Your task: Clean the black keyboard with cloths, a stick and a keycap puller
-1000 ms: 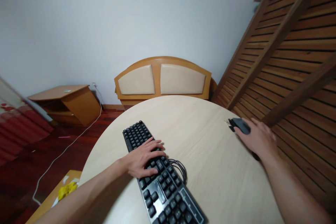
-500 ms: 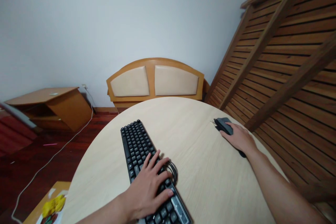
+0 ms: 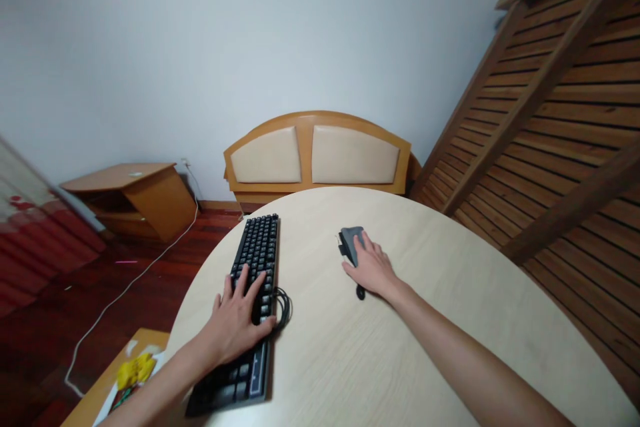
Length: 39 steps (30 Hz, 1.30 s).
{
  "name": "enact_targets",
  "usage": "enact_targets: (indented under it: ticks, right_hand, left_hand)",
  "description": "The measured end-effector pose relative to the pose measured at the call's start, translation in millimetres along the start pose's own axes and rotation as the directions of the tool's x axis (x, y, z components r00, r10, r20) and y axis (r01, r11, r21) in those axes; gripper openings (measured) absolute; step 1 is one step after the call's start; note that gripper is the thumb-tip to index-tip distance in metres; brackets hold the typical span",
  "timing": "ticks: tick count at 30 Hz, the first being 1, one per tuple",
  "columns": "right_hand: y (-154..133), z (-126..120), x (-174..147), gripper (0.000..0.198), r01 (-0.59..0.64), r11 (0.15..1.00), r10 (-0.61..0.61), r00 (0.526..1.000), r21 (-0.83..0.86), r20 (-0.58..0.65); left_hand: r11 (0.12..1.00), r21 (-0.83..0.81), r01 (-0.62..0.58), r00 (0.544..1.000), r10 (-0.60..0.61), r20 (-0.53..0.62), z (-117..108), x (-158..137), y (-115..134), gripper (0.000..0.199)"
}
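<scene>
A black keyboard [image 3: 259,250] lies lengthwise on the left part of the round table. My left hand [image 3: 235,320] rests across its lower half, fingers spread, thumb reaching over the right edge. Beside that edge, a coiled black cable [image 3: 284,307] lies on the tabletop. Near the table's middle, my right hand [image 3: 373,267] has its fingers and thumb on a small flat grey and black object [image 3: 350,240]; its exact kind is unclear. Thin light bits stick out at its left side, and a black round piece [image 3: 361,292] shows under the palm.
The pale round table [image 3: 330,373] stands before a wooden headboard [image 3: 305,153] with cream panels. A slatted wooden frame [image 3: 565,93] leans at right. At left are a low cabinet [image 3: 150,203], a white cord [image 3: 127,290] on the floor and a yellow item [image 3: 136,369] on a lower surface.
My right hand has brought the grey and black object left towards the table's middle. The keyboard has turned more upright in view, with my left hand on it. The view has shifted slightly left.
</scene>
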State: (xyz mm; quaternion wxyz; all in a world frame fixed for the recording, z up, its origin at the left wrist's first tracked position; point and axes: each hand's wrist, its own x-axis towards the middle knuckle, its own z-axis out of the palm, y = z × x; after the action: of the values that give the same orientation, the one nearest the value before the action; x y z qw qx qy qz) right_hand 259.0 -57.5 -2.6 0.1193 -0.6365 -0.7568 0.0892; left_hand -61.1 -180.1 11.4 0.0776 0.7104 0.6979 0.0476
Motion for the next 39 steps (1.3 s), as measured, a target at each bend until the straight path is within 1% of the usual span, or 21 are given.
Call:
enact_targets:
  ticks: [1, 2, 7, 10, 12, 14, 17, 19, 22, 25, 27, 29, 31, 33, 34, 35, 37, 39]
  right_hand:
    - [-19, 3, 6, 0.086, 0.013, 0.999, -0.014, 1.000, 0.033, 0.022]
    - [-37, 7, 12, 0.086, 0.024, 0.997, -0.027, 0.999, 0.071, 0.036]
    - [-116, 28, 44, 0.087, 0.061, 0.987, -0.074, 0.994, 0.147, 0.084]
    - [-155, 39, 64, 0.091, 0.078, 0.975, -0.106, 0.986, 0.208, 0.130]
    - [-177, 45, 77, 0.094, 0.088, 0.964, -0.131, 0.979, 0.252, 0.158]
    - [-195, 50, 88, 0.092, 0.074, 0.955, -0.131, 0.974, 0.287, 0.184]
    - [-211, 57, 96, 0.089, 0.001, 0.950, -0.064, 0.979, 0.312, 0.192]
    - [-215, 60, 95, 0.086, -0.043, 0.948, -0.009, 0.987, 0.316, 0.161]
    - [-216, 62, 89, 0.084, -0.056, 0.945, 0.032, 0.996, 0.322, 0.081]
    - [-213, 62, 87, 0.084, -0.025, 0.939, 0.016, 0.999, 0.342, 0.029]
    - [-207, 60, 88, 0.083, 0.009, 0.933, -0.013, 1.000, 0.358, 0.010]
    - [-193, 56, 88, 0.079, 0.051, 0.929, -0.049, 0.999, 0.367, -0.015]
    - [-170, 51, 83, 0.071, 0.099, 0.929, -0.085, 0.995, 0.358, -0.053]
    - [-135, 43, 74, 0.063, 0.132, 0.937, -0.105, 0.990, 0.324, -0.098]
    - [-114, 39, 68, 0.060, 0.142, 0.943, -0.111, 0.987, 0.301, -0.119]
    - [-91, 35, 61, 0.057, 0.145, 0.950, -0.111, 0.985, 0.275, -0.134]
    - [-41, 26, 45, 0.053, 0.135, 0.966, -0.103, 0.983, 0.219, -0.154]
    - [8, 15, 27, 0.053, 0.096, 0.982, -0.068, 0.983, 0.163, -0.168]
  left_hand:
    - [0.998, 0.010, 0.064, 0.998, -0.064, 0.026, -1, 5, -9, 0.091]
    - [0.996, 0.020, 0.081, 0.995, -0.082, 0.051, -3, 11, -18, 0.093]
    - [0.998, 0.057, 0.012, 0.997, -0.016, 0.072, -20, 52, -59, 0.090]
    - [0.996, 0.077, -0.055, 0.996, 0.050, 0.073, -31, 79, -78, 0.091]
    - [0.989, 0.090, -0.119, 0.991, 0.114, 0.063, -35, 95, -86, 0.089]
    - [0.988, 0.100, -0.122, 0.991, 0.115, 0.071, -37, 108, -91, 0.089]
    - [0.993, 0.102, -0.062, 0.996, 0.055, 0.073, -34, 124, -95, 0.090]
    - [0.994, 0.102, -0.026, 0.998, 0.020, 0.058, -30, 131, -96, 0.088]
    - [0.994, 0.112, 0.008, 1.000, -0.011, 0.026, -26, 136, -95, 0.084]
    - [0.990, 0.138, 0.031, 0.999, -0.030, -0.014, -25, 134, -88, 0.081]
    - [0.985, 0.165, 0.043, 0.998, -0.034, -0.058, -24, 130, -77, 0.078]
    - [0.981, 0.188, 0.043, 0.993, -0.021, -0.117, -22, 126, -60, 0.074]
    - [0.980, 0.201, 0.010, 0.985, 0.025, -0.172, -18, 121, -38, 0.068]
    - [0.976, 0.204, -0.082, 0.974, 0.122, -0.192, -10, 118, -15, 0.060]
    - [0.968, 0.197, -0.152, 0.960, 0.192, -0.203, -6, 117, -5, 0.057]
    - [0.964, 0.187, -0.191, 0.952, 0.228, -0.204, -2, 116, 4, 0.052]
    - [0.964, 0.169, -0.205, 0.946, 0.240, -0.220, 5, 118, 18, 0.042]
    - [0.974, 0.149, -0.172, 0.946, 0.206, -0.250, 9, 121, 30, 0.035]
